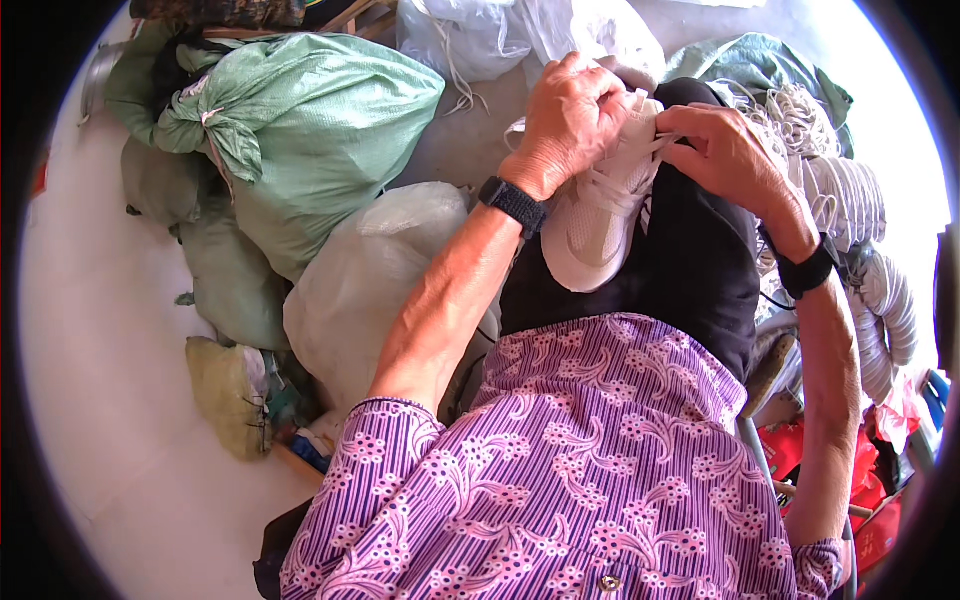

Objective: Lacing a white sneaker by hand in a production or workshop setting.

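Observation:
A white sneaker [588, 232] rests on my lap, its toe pointing toward me. My left hand [572, 122] is closed at the shoe's upper left side, by the lacing. A loop of white lace shows beside it; the fingertips are partly hidden. My right hand [722, 150] pinches a white shoelace [662, 145] between thumb and fingers, at the right side of the eyelets. Part of the lace crosses the shoe's tongue, and a loose piece hangs along its right side. The shoe's heel is partly hidden by my left hand.
Green woven sacks [320, 120] and a white plastic bag [370, 275] lie on my left. Clear plastic bags [470, 40] are ahead. Bundles of white laces [840, 190] are heaped on the right, near a green sack [765, 60]. Red bags [865, 480] lie at lower right.

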The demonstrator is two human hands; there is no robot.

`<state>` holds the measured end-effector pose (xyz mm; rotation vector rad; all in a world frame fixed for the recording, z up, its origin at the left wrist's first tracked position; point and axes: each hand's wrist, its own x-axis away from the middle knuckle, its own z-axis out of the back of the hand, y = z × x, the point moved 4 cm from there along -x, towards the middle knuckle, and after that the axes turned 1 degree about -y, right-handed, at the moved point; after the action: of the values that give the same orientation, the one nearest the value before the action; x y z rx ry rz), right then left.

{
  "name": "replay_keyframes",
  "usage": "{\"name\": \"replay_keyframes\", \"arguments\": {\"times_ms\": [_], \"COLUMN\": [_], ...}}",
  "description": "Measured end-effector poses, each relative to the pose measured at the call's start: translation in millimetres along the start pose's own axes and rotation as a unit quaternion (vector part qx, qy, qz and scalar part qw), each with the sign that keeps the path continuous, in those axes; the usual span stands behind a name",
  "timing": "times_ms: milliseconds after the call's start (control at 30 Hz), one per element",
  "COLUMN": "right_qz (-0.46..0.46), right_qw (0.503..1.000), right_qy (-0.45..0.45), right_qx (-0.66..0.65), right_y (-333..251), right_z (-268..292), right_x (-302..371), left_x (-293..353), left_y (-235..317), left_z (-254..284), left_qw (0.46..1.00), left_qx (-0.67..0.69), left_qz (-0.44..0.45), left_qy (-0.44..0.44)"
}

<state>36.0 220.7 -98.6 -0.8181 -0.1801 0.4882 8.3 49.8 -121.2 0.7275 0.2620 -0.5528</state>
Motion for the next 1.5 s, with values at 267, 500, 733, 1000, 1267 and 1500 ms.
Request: {"name": "replay_keyframes", "arguments": {"times_ms": [267,500,733,1000,1267,1500], "right_qz": [0.006,0.068,-0.048,-0.148,-0.123,-0.108], "right_qw": [0.991,0.990,0.991,0.958,0.987,0.991], "right_qy": [0.068,0.092,0.032,0.027,0.036,0.062], "right_qx": [0.114,0.088,-0.119,-0.244,-0.092,0.040], "right_y": [-3.9,-22.7,-34.3,-31.8,-9.6,6.7], "right_z": [-3.2,-0.1,0.0,10.6,3.2,2.5], "right_x": [3.9,9.3,43.1,54.8,57.0,-4.5], "left_x": [3.2,-24.7,-27.4,-14.0,48.3,4.6], "left_y": [-11.7,8.7,39.7,39.5,-17.8,-20.7], "left_z": [-1.6,6.5,-25.3,-26.0,5.7,-3.7], "left_qw": [0.996,0.991,0.932,0.929,0.760,0.979], "left_qx": [0.040,0.051,0.080,0.132,0.490,0.144], "left_qz": [0.084,0.055,0.008,0.054,0.426,0.146], "left_qy": [-0.009,-0.115,-0.354,-0.343,-0.014,0.023]}}
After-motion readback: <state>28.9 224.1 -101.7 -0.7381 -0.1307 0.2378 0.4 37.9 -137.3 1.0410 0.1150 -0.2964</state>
